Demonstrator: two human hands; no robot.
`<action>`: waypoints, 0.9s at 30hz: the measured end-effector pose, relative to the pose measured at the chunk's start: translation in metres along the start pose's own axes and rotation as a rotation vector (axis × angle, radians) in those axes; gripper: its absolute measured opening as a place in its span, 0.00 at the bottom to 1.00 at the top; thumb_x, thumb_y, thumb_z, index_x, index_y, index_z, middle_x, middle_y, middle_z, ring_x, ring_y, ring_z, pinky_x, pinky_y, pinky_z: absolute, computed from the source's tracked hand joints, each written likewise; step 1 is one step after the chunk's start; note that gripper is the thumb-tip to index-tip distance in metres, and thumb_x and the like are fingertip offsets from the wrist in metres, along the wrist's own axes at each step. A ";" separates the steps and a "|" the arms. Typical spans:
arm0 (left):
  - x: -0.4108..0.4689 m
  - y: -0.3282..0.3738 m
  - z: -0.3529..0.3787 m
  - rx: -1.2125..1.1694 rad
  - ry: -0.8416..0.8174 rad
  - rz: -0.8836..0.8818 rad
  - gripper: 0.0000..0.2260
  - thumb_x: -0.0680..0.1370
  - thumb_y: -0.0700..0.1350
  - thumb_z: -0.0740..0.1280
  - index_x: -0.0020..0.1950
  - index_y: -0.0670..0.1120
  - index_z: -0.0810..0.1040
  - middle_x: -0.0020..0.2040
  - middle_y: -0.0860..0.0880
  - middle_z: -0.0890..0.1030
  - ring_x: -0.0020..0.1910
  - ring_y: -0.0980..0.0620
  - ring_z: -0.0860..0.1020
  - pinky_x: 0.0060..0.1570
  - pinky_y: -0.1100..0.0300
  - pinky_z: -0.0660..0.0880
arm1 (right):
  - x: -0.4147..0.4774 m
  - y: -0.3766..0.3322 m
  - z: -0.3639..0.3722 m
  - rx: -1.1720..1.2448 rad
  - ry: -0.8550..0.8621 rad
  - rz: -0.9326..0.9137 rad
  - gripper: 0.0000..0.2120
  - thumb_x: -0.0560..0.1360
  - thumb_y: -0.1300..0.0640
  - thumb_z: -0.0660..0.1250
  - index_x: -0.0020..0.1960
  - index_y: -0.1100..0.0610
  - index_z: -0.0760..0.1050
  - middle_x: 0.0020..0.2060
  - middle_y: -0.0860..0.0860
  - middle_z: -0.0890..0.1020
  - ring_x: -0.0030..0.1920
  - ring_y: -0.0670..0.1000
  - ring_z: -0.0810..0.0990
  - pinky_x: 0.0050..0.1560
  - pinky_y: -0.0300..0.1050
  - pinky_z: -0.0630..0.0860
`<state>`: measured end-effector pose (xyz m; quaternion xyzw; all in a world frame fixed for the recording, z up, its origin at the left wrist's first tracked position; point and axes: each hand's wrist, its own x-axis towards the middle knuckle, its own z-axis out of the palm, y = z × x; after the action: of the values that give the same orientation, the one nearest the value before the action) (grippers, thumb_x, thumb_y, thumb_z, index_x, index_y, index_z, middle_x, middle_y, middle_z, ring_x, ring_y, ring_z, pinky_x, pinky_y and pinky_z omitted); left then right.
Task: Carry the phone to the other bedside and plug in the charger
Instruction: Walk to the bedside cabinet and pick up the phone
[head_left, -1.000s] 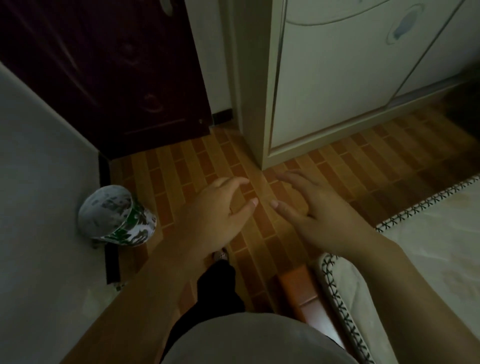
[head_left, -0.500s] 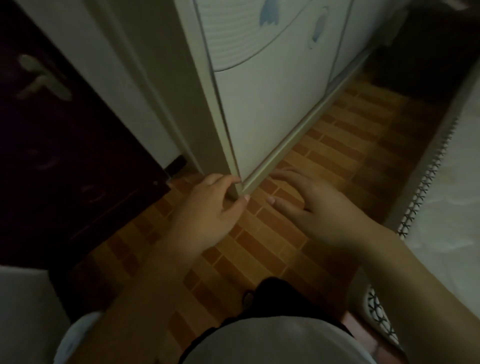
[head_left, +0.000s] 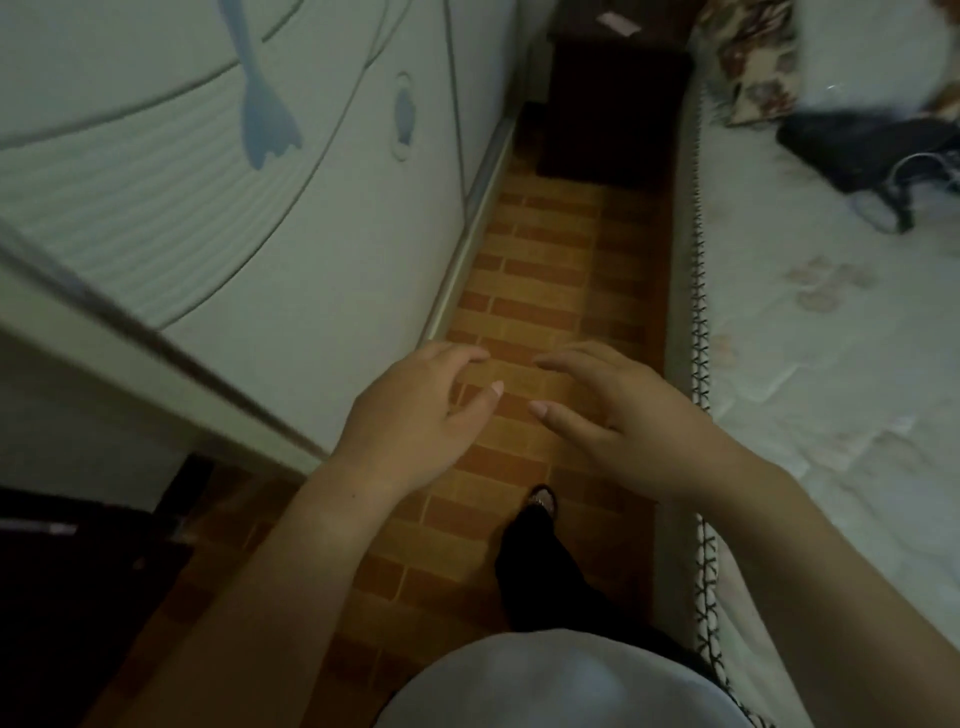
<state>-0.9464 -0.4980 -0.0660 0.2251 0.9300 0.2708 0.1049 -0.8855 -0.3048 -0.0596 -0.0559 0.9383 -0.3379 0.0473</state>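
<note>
My left hand and my right hand hover side by side in front of me over the brick-patterned floor, fingers spread and curved, holding nothing. A dark bedside cabinet stands at the far end of the aisle, with a small pale flat object on its top; I cannot tell what that object is. No phone or charger is clearly visible. A thin white cable lies beside a dark bag on the bed.
A white wardrobe with blue decoration lines the left of the narrow aisle. The bed with a pale stitched-edge cover runs along the right, a patterned pillow at its head. A dark door is at lower left. My dark-trousered leg steps forward.
The view has swung right, from the door and wardrobe corner to looking down the aisle between wardrobe and bed. Both hands stay open and empty in front of me.
</note>
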 end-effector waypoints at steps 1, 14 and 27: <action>0.028 0.002 0.000 0.004 -0.012 0.023 0.20 0.75 0.62 0.57 0.64 0.58 0.69 0.66 0.56 0.72 0.57 0.56 0.73 0.51 0.58 0.69 | 0.016 0.012 -0.011 -0.019 0.018 0.016 0.31 0.70 0.32 0.52 0.67 0.47 0.67 0.64 0.46 0.72 0.62 0.45 0.70 0.58 0.43 0.71; 0.322 0.026 -0.027 0.023 -0.039 0.167 0.19 0.75 0.61 0.57 0.64 0.58 0.69 0.64 0.55 0.73 0.58 0.56 0.73 0.50 0.58 0.69 | 0.231 0.121 -0.149 -0.065 0.057 0.089 0.31 0.70 0.33 0.51 0.67 0.47 0.65 0.65 0.45 0.70 0.59 0.44 0.71 0.49 0.37 0.70; 0.646 0.007 -0.083 0.063 -0.036 0.333 0.21 0.74 0.63 0.55 0.63 0.57 0.69 0.62 0.54 0.74 0.45 0.57 0.74 0.44 0.59 0.70 | 0.497 0.209 -0.261 -0.125 0.207 0.132 0.27 0.73 0.36 0.55 0.68 0.47 0.65 0.66 0.45 0.70 0.58 0.40 0.68 0.50 0.36 0.68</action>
<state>-1.5357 -0.2231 -0.0405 0.3840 0.8860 0.2509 0.0683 -1.4251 -0.0485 -0.0190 0.0385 0.9590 -0.2789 -0.0313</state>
